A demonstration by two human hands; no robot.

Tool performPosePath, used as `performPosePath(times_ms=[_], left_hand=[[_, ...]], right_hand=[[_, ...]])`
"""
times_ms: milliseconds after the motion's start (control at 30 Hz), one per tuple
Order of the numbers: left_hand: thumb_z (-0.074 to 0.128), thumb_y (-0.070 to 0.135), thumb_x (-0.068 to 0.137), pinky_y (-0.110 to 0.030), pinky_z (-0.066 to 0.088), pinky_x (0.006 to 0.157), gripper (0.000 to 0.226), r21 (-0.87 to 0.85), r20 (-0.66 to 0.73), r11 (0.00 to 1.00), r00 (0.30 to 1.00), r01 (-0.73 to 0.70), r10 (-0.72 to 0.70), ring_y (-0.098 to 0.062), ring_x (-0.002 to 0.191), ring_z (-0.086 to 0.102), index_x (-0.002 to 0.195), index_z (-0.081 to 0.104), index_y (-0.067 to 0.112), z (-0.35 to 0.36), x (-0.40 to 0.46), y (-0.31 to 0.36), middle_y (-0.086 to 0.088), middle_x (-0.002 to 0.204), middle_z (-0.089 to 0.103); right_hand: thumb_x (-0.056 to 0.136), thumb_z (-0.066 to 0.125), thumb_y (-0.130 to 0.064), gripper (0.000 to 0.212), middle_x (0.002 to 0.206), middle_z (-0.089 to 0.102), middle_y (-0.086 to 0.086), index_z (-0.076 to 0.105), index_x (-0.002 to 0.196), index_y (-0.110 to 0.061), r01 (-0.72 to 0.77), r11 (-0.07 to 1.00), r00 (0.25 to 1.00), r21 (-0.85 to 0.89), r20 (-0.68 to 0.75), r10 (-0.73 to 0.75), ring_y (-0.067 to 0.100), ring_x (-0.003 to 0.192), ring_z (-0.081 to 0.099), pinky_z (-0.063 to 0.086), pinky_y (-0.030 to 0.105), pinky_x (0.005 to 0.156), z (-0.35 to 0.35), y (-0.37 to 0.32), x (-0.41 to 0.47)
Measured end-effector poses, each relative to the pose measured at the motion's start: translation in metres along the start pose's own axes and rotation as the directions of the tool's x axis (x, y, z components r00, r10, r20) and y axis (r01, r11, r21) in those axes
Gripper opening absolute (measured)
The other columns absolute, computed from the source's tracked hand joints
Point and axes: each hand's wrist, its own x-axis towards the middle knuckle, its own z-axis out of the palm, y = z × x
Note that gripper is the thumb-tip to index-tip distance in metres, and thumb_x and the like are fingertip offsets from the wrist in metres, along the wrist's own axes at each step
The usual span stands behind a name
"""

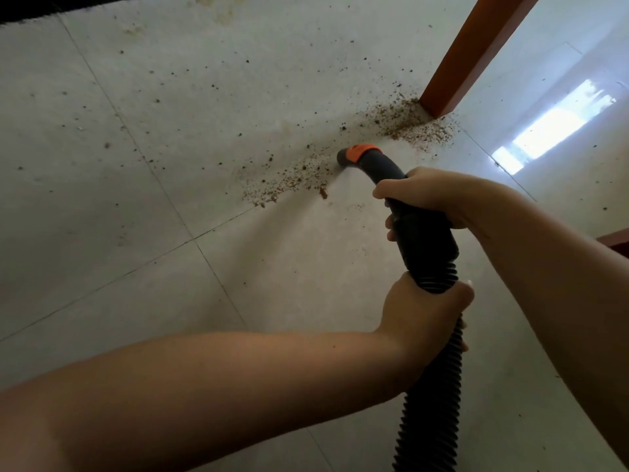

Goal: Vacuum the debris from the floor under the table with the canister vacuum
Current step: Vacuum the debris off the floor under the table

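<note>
A black vacuum hose handle (423,240) with an orange collar ends in a nozzle (343,157) that points left, low over the pale tiled floor (143,206). My right hand (425,195) grips the curved handle just behind the collar. My left hand (423,313) grips the ribbed hose (430,403) lower down. Brown crumbly debris (292,180) lies in a band just left of the nozzle. A denser pile of debris (408,122) sits at the foot of the orange-brown table leg (469,59).
Fine dark specks are scattered over the tiles toward the back. A dark edge (30,8) crosses the top left corner. A bright patch of light (551,127) falls on the floor at the right. A reddish-brown piece (616,238) shows at the right edge.
</note>
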Motion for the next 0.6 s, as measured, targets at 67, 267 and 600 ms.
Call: performPosePath(times_ms=[67, 267, 600], left_hand=[[0.059, 0.021, 0.089, -0.029, 0.054, 0.058, 0.014, 0.003, 0.020, 1.000, 1.000, 0.000, 0.000, -0.019, 0.058, 0.054, 0.094, 0.049, 0.013, 0.003, -0.008, -0.002, -0.008, 0.074, 0.052], [0.058, 0.022, 0.088, -0.042, 0.056, 0.073, 0.013, 0.120, 0.041, 0.993, 0.999, -0.016, 0.011, -0.024, 0.068, 0.055, 0.085, 0.047, 0.016, 0.002, -0.038, -0.019, -0.013, 0.081, 0.051], [0.060, 0.027, 0.087, -0.048, 0.055, 0.077, 0.017, 0.137, 0.126, 0.990, 0.991, 0.025, -0.043, -0.023, 0.072, 0.055, 0.076, 0.047, 0.027, 0.015, -0.061, -0.031, -0.008, 0.077, 0.049]], right_hand=[[0.093, 0.057, -0.022, 0.035, 0.076, 0.066, 0.017, 0.046, 0.118, 0.001, 0.003, 0.999, 1.000, -0.033, 0.030, -0.002, 0.022, 0.045, 0.067, 0.052, 0.026, 0.039, 0.003, 0.001, -0.007], [0.092, 0.058, -0.022, 0.031, 0.072, 0.066, 0.015, 0.047, 0.112, -0.001, 0.021, 0.998, 0.996, -0.057, 0.088, -0.016, 0.022, 0.048, 0.068, 0.053, 0.027, 0.042, 0.021, 0.018, -0.029], [0.093, 0.058, -0.023, 0.033, 0.071, 0.067, 0.015, 0.048, 0.114, -0.001, -0.025, 1.000, 0.998, -0.011, 0.062, 0.026, 0.022, 0.047, 0.068, 0.053, 0.026, 0.042, 0.022, 0.043, -0.054]])
